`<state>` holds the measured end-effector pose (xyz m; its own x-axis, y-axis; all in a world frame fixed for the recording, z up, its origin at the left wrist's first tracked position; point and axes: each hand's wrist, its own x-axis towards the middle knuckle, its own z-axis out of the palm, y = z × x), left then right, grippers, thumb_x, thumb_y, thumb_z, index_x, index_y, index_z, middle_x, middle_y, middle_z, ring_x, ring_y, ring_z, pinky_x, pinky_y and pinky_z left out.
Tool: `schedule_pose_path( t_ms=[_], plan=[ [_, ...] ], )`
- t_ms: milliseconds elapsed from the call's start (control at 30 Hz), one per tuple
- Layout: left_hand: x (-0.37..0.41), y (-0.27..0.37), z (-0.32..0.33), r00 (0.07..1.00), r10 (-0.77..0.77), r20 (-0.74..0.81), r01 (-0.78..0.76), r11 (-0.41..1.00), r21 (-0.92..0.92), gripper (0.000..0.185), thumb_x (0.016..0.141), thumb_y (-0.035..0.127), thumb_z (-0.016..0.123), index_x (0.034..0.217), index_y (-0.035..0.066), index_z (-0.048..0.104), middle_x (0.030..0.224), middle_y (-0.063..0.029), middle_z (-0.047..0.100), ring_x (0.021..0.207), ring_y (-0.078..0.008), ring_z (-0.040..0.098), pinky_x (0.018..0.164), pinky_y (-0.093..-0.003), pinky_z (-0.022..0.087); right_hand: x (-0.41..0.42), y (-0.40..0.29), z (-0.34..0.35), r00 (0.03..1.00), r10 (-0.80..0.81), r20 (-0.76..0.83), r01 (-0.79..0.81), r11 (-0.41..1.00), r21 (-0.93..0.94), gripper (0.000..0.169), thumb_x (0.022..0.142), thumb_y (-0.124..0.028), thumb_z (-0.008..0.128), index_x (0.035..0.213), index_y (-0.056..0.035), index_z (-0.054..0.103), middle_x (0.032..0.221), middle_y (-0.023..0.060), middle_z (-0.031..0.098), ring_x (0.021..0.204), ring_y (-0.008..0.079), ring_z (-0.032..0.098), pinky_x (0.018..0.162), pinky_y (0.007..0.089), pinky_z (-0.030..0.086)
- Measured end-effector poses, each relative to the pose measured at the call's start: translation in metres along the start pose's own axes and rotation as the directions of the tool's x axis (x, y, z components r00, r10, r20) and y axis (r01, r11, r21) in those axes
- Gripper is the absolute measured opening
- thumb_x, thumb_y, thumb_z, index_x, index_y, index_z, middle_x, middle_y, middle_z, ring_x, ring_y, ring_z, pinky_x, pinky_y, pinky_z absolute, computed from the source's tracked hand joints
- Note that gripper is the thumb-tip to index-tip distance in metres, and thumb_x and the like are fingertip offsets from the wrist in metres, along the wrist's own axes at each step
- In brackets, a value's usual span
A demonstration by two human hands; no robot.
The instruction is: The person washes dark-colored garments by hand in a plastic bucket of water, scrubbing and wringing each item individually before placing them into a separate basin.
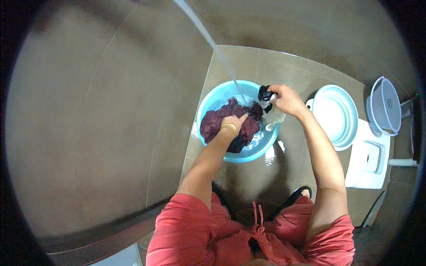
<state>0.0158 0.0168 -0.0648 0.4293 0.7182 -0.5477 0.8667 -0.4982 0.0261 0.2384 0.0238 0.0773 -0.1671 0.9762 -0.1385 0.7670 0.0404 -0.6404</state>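
A light blue plastic basin (229, 158) stands on the floor with water and wet maroon clothes (213, 124) in it. A darker, nearly black cloth (237, 145) shows at the near side of the heap. My left hand (233, 122) rests on the maroon clothes, index finger stretched out; its other fingers are partly hidden. Over the basin's right rim, my right hand (285, 99) holds a bunched black-and-white wet cloth (275, 117), whose pale part hangs down. A stream of water (213, 41) falls from above into the basin.
To the right sits a second, pale blue basin (353, 116) beside a white squat toilet (356, 173). A lilac bucket (372, 109) stands near the wall. The tiled floor (286, 166) is wet. A tiled wall (116, 116) rises close on the left.
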Motion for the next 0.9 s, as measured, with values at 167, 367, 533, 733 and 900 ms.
schedule_pose_path(
  t_ms=[167, 367, 533, 733, 900],
  plan=[
    [-0.014, -0.012, -0.033, 0.956, 0.087, 0.280, -0.129, 0.982, 0.135, 0.030, 0.076, 0.016, 0.059, 0.104, 0.007, 0.068, 0.112, -0.0137, 0.063, 0.103, -0.0277, 0.062, 0.086, -0.0391, 0.050, 0.008, 0.015, 0.008, 0.999, 0.025, -0.044, -0.023, 0.999, 0.031, 0.036, 0.067, -0.003, 0.053, 0.100, -0.0103, 0.066, 0.095, 0.0174, 0.065, 0.095, 0.0347, 0.060, 0.083, 0.0421, 0.047],
    [-0.069, -0.001, -0.084, 0.930, -0.041, 0.366, -0.035, 0.979, 0.199, 0.038, 0.073, 0.024, 0.066, 0.110, 0.014, 0.066, 0.111, -0.0103, 0.064, 0.106, -0.0255, 0.059, 0.089, -0.0408, 0.042, 0.009, 0.015, 0.007, 0.997, -0.048, -0.066, 0.054, 0.994, 0.093, 0.035, 0.068, -0.005, 0.053, 0.100, -0.0098, 0.066, 0.097, 0.0172, 0.065, 0.095, 0.0352, 0.060, 0.082, 0.0425, 0.047],
    [-0.057, -0.017, 0.014, 0.990, 0.138, 0.015, -0.138, 0.966, 0.220, 0.070, 0.072, 0.041, 0.069, 0.136, 0.032, 0.042, 0.125, -0.0137, 0.047, 0.120, -0.0316, 0.042, 0.099, -0.0457, 0.032, 0.005, -0.011, 0.001, 0.994, -0.093, -0.053, 0.101, 0.983, 0.156, 0.036, 0.068, -0.005, 0.054, 0.101, -0.0092, 0.065, 0.100, 0.0163, 0.064, 0.097, 0.0351, 0.059, 0.083, 0.0417, 0.046],
    [-0.017, -0.043, -0.027, 0.946, 0.218, 0.240, -0.057, 0.840, -0.539, 0.087, 0.067, 0.038, 0.076, 0.141, 0.021, 0.033, 0.132, -0.0186, 0.046, 0.116, -0.0303, 0.049, 0.101, -0.0397, 0.036, -0.004, -0.030, -0.003, 0.941, -0.324, -0.097, 0.338, 0.913, 0.230, 0.025, 0.070, 0.000, 0.050, 0.094, -0.0017, 0.058, 0.094, 0.0160, 0.060, 0.090, 0.0342, 0.057, 0.078, 0.0396, 0.045],
    [-0.007, -0.037, -0.066, 0.915, 0.212, -0.343, -0.402, 0.435, -0.806, 0.077, 0.073, 0.022, 0.071, 0.139, 0.005, 0.034, 0.113, -0.0074, 0.055, 0.100, -0.0178, 0.051, 0.090, -0.0308, 0.041, -0.018, -0.031, 0.005, 0.918, -0.396, 0.037, 0.397, 0.916, -0.059, 0.022, 0.072, 0.000, 0.051, 0.089, -0.0063, 0.062, 0.108, 0.0118, 0.059, 0.098, 0.0337, 0.058, 0.082, 0.0439, 0.045]
  ],
)
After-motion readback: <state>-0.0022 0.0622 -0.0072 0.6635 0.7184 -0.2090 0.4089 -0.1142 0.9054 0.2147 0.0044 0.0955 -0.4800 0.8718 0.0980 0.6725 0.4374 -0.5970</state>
